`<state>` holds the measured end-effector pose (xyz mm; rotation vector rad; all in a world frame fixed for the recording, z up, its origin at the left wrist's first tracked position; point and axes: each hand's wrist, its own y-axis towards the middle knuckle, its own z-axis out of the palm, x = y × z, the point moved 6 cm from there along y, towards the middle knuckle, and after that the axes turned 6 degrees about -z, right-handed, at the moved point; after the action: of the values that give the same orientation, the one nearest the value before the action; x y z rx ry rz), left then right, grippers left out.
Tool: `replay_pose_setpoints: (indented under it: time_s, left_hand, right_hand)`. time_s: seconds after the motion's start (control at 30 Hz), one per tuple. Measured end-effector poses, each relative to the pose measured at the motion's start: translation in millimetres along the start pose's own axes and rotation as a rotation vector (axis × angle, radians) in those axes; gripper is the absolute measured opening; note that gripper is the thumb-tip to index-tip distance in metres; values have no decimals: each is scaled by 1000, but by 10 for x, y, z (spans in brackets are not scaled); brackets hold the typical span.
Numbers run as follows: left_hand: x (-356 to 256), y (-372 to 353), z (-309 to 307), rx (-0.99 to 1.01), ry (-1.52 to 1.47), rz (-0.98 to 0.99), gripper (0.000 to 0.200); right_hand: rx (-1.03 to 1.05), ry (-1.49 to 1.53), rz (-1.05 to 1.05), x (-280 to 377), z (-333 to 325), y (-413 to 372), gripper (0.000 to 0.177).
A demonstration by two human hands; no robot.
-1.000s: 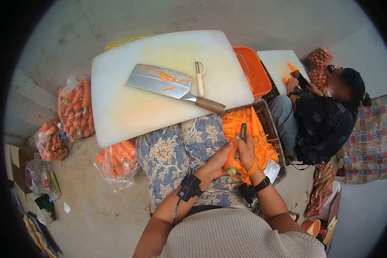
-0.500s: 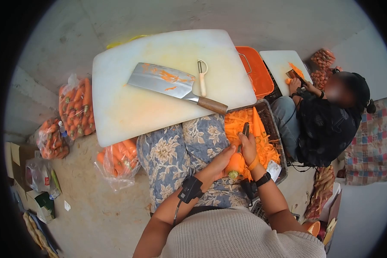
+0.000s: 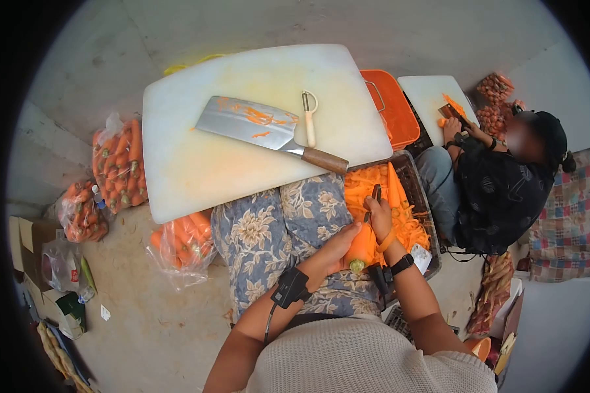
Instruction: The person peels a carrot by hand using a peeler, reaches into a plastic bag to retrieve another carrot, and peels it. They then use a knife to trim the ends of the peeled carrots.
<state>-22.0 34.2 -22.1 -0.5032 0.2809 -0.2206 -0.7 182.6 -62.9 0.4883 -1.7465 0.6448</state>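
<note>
My left hand [image 3: 341,245] is wrapped around a thick orange carrot [image 3: 359,251], its green stem end toward me, above my lap. Close beside it, my right hand [image 3: 381,221] grips a dark-handled peeler [image 3: 376,192] against the carrot's side; most of the tool is hidden by the fingers. Below and beyond the hands, a dark crate [image 3: 410,177] holds a heap of orange peelings [image 3: 410,226] and some whole carrots. A cleaver [image 3: 249,123] with orange scraps on its blade lies on the large white cutting board [image 3: 196,164], near a pale-handled peeler [image 3: 310,128].
Bags of carrots [image 3: 119,164] stand on the floor at left, another bag [image 3: 183,242] under the board. An orange bin [image 3: 400,111] is behind the crate. On the right, a co-worker [image 3: 498,190] cuts carrot on a smaller white board [image 3: 426,92].
My right hand and the peeler have shifted slightly away from me along the carrot. The left hand keeps its hold. The co-worker's knife has moved slightly.
</note>
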Motion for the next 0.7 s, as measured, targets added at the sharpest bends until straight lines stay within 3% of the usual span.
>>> replay_pose_setpoints:
  time_s: [0.07, 0.2, 0.5, 0.7]
  left_hand:
    - [20, 49, -30, -7, -12, 1, 37]
    - [11, -16, 5, -81, 10, -16, 37]
    - [39, 27, -23, -47, 1, 8, 37]
    - [123, 33, -87, -20, 64, -3, 36]
  right_hand:
    - [-77, -46, -39, -92, -53, 39, 33]
    - [-11, -100, 41, -200, -82, 112, 35]
    - [27, 79, 103, -46, 25, 62, 34]
    - [-28, 88, 241, -423, -241, 188, 29]
